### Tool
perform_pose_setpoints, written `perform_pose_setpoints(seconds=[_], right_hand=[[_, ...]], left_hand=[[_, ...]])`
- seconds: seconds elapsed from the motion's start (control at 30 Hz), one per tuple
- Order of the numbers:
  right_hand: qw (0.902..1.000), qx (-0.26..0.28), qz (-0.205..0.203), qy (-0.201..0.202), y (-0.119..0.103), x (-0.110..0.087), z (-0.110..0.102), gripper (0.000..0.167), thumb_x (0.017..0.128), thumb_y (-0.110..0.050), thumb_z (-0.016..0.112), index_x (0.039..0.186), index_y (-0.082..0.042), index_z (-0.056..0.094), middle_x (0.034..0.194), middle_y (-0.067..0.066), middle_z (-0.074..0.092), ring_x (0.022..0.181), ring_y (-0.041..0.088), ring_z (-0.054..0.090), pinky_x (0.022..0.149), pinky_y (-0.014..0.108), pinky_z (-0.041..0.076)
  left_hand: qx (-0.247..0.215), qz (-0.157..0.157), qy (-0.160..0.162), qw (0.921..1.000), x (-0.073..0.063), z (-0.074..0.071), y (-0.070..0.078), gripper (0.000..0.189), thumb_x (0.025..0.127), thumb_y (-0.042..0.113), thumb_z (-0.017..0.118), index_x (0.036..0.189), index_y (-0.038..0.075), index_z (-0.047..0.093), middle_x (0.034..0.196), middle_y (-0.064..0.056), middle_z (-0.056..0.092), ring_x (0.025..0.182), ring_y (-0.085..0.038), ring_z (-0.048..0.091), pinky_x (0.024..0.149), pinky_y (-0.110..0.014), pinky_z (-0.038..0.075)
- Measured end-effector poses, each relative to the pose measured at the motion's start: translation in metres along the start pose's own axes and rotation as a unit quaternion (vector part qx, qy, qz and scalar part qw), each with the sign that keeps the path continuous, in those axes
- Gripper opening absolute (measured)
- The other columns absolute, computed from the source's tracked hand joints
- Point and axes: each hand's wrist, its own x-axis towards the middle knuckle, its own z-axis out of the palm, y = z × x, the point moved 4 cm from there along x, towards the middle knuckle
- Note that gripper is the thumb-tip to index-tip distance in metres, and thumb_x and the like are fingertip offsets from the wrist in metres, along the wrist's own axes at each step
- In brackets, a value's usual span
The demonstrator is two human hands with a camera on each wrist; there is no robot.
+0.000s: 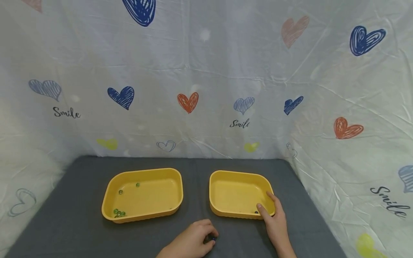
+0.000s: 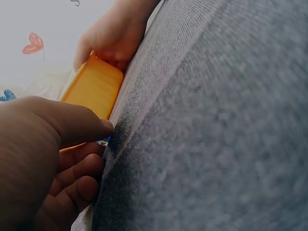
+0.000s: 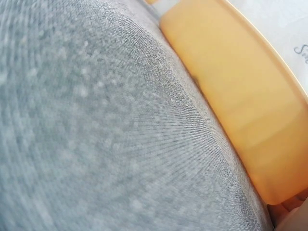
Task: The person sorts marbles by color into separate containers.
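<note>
Low over the dark cloth, my left hand [image 1: 195, 238] pinches a small dark blue marble [image 1: 213, 238] between thumb and curled fingers. A sliver of this blue marble [image 2: 106, 139] shows at the thumb tip in the left wrist view; the hand hides the rest. On the right, my right hand [image 1: 276, 222] holds the near right corner of a yellow tray [image 1: 214, 209], thumb over the near rim and a finger over the right rim. A dark marble [image 1: 256, 212] lies inside by the thumb. The tray's outer wall [image 3: 240, 96] fills much of the right wrist view.
A second yellow tray [image 1: 145, 217] stands to the left, with several green marbles [image 1: 118, 213] mostly in its near left corner. Both trays sit on a dark grey cloth [image 1: 80, 236]. Behind hangs a white curtain [image 1: 209, 139] printed with hearts.
</note>
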Motion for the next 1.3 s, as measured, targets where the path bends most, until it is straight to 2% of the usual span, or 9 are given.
perform_pose_setpoints(seconds=[0.37,0.57,0.9,1.3], right_hand=[[1.0,-0.001,0.003,-0.001,-0.001,0.0,-0.002,0.072,0.108,-0.042,0.073,0.165,-0.011,0.04,0.173,0.023,0.032,0.16,0.042,0.031,0.127,0.061,0.029],[1.0,-0.006,0.007,-0.002,0.001,-0.001,-0.002,0.073,0.108,-0.042,0.073,0.165,-0.011,0.04,0.173,0.023,0.032,0.16,0.042,0.032,0.127,0.06,0.029],[0.9999,0.011,0.001,-0.009,0.001,-0.001,-0.001,0.073,0.108,-0.041,0.072,0.166,-0.011,0.038,0.175,0.022,0.03,0.16,0.041,0.032,0.126,0.06,0.031],[1.0,0.008,-0.003,-0.005,0.001,0.0,0.0,0.072,0.108,-0.039,0.073,0.165,-0.01,0.04,0.173,0.022,0.032,0.159,0.041,0.034,0.126,0.06,0.032]], left_hand=[[0.011,0.003,0.001,0.9999,0.001,0.0,0.001,0.009,0.103,0.018,0.081,0.111,0.021,0.081,0.101,0.02,0.062,0.083,0.007,0.057,0.073,-0.018,0.055],[0.004,0.011,0.007,0.9999,0.0,0.001,0.0,0.009,0.102,0.016,0.081,0.11,0.02,0.082,0.1,0.02,0.063,0.082,0.007,0.057,0.073,-0.017,0.055],[-0.022,-0.002,0.011,0.9997,0.0,-0.003,0.003,0.008,0.102,0.015,0.081,0.109,0.019,0.082,0.098,0.021,0.062,0.08,0.006,0.057,0.072,-0.018,0.055],[-0.031,0.026,0.034,0.9986,0.002,-0.01,0.008,0.008,0.102,0.013,0.081,0.109,0.017,0.082,0.097,0.02,0.063,0.081,0.007,0.058,0.072,-0.017,0.055]])
